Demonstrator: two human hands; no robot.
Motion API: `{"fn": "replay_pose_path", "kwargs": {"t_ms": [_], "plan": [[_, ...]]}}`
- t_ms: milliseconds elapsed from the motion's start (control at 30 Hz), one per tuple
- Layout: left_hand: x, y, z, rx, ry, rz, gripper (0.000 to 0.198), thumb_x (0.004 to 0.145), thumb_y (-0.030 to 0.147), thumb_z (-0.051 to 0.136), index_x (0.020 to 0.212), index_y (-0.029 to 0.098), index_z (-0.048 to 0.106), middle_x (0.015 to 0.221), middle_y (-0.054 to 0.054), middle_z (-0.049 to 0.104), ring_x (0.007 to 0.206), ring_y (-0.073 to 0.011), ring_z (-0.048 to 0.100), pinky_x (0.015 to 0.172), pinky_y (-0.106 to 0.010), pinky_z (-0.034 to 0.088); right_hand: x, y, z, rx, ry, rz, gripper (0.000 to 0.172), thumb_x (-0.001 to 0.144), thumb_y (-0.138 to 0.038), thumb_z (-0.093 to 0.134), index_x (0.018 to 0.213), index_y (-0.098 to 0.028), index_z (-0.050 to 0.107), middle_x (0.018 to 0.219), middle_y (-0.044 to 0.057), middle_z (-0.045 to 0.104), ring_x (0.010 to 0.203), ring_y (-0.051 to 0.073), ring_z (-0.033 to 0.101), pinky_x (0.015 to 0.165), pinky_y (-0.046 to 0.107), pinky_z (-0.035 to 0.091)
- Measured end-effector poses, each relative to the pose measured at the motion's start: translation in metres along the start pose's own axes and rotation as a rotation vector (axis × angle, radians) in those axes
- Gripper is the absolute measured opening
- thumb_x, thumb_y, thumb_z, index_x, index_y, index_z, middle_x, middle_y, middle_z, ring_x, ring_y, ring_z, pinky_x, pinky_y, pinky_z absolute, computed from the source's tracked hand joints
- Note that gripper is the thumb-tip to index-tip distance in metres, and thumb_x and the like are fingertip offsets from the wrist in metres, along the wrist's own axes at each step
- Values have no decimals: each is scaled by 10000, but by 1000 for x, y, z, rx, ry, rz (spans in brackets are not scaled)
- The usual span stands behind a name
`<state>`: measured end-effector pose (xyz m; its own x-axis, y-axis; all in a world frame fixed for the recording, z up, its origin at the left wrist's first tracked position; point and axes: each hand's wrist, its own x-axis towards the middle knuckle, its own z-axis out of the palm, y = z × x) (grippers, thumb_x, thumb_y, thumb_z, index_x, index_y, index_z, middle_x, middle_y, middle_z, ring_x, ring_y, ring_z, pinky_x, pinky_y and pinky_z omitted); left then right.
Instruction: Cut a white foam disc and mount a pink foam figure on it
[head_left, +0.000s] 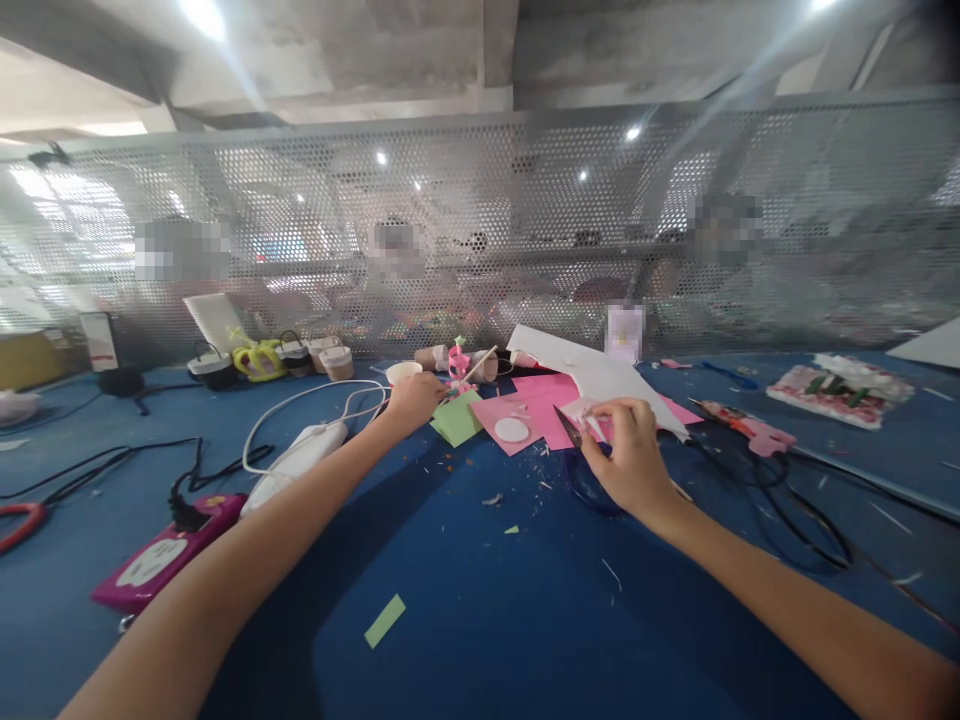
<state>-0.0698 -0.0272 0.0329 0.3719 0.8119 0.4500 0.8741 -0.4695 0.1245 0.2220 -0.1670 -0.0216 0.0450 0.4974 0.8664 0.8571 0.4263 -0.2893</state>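
My left hand (416,402) reaches over the table with its fingers pinched together. What they hold, if anything, is too small to make out. Right beside the fingertips stands a small pink paper figure (459,362) with a green top, behind a sheet of green paper (457,420). A white cup (405,370) is partly behind the same hand. My right hand (630,455) is closed around scissors (568,425), their dark blades pointing up and left and a blue loop below the palm. Small white bits show by its fingers. Pink paper (551,400) with a white disc (512,430) lies alongside.
A white power strip (296,465) with cables and a magenta box (172,555) lie left. Glue gun (750,428) and black cords are right. White paper (577,360) lies behind the pink sheets. Small cups (337,362) stand before a perforated metal screen (480,230). Paper scraps (385,621) are scattered about.
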Motion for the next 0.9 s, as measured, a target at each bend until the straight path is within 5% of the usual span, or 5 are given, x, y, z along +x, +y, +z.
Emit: {"fn": "replay_pose_path", "kwargs": {"t_ms": [267,467,567,767,900], "plan": [[-11,22,-12,161,132,48,369,931,275,341,1109,208,657,978,-103,672,908,-227,616,749,-323,437,-1,-8,2,209,-83,130,120,823,-332,525,861,-219,537,934,88,538,948,250,525,851,445,450],[-32,52,-7,44,66,320,475,961,377,223,1251,211,561,870,-120,627,832,-217,601,721,-340,446,24,-21,22,968,-457,781,403,810,-595,501,832,-206,604,892,100,675,823,231,641,777,402,525],[-39,65,-7,-36,-18,348,497,957,404,203,1249,225,563,908,-133,627,812,-222,600,704,-367,460,45,-26,43,1155,-497,1020,495,808,-660,466,740,-188,598,823,128,689,750,213,662,748,359,541],[-44,68,1,1,-107,376,513,966,399,146,1305,270,509,948,-123,655,845,-234,615,732,-395,467,82,-15,83,1154,-420,1009,372,786,-515,613,594,-206,532,533,30,615,519,160,601,562,310,527],[-46,65,18,-51,24,273,455,944,440,316,1336,247,442,1046,-117,664,942,-238,633,797,-362,478,93,-2,87,1131,-401,905,301,742,-415,690,583,-202,550,537,7,629,500,140,584,538,282,503]]}}
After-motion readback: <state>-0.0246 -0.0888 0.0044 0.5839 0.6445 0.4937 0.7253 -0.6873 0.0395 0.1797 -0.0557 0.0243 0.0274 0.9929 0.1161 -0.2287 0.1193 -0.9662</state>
